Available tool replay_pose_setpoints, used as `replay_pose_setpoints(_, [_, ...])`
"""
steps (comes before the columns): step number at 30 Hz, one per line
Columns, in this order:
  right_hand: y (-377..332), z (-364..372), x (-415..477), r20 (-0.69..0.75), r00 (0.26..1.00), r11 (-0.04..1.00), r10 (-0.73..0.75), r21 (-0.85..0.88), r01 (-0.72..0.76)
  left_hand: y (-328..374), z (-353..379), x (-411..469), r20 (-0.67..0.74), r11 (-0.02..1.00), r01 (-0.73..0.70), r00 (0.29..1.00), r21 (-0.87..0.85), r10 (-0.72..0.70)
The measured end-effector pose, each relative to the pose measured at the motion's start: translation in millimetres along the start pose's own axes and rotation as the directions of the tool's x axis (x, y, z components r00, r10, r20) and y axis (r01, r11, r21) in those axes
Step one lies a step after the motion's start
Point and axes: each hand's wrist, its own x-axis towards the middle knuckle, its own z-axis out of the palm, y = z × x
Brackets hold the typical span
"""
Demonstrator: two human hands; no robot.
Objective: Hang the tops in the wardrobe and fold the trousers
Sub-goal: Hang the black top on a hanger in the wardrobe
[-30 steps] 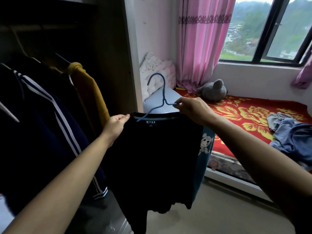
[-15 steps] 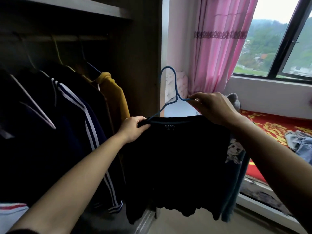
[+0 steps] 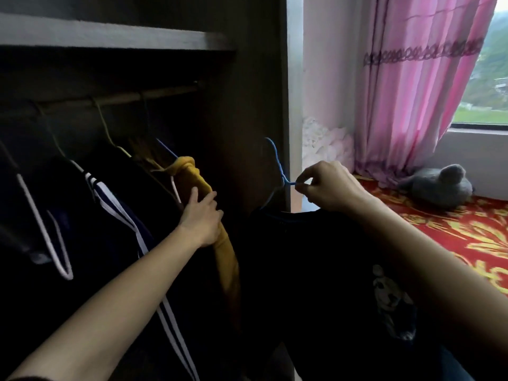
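Note:
A black top [image 3: 310,270] with a small cartoon print hangs on a blue wire hanger [image 3: 277,166]. My right hand [image 3: 327,188] pinches the hanger just below its hook, holding it in front of the wardrobe's right side panel [image 3: 255,105]. My left hand [image 3: 202,218] presses against a mustard-yellow garment [image 3: 192,171] that hangs at the right end of the wardrobe rail [image 3: 110,101]. Between that yellow garment and the side panel lies a dark gap.
Dark clothes, one navy with white stripes [image 3: 121,215], fill the rail to the left. A shelf [image 3: 110,37] runs above the rail. To the right are a pink curtain [image 3: 412,86], a grey plush toy [image 3: 437,188] and a bed with a red floral cover [image 3: 453,237].
My left hand let go of the black top's shoulder and moved left onto the yellow garment. My right hand carried the hanger closer to the wardrobe.

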Motion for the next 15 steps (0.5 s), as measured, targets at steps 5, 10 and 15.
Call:
replay_pose_setpoints(5, [-15.8,30.5,79.1,-0.034,0.999,0.998,-0.037,0.057,0.039,-24.7,-9.7,17.9,-0.110,0.828,0.136,0.967,-0.543,-0.231])
replay_pose_setpoints(10, [-51.2,51.6,134.5,-0.012,0.994,0.980,-0.112,0.162,0.112,-58.9,-37.7,28.3,-0.042,0.607,0.242,0.909,-0.757,-0.414])
replay_pose_setpoints(15, [-88.4,58.5,180.5,0.022,0.996,0.929,-0.092,0.362,0.078,-127.2,-51.6,21.2,-0.217,0.700,0.440,0.739,-0.562,-0.638])
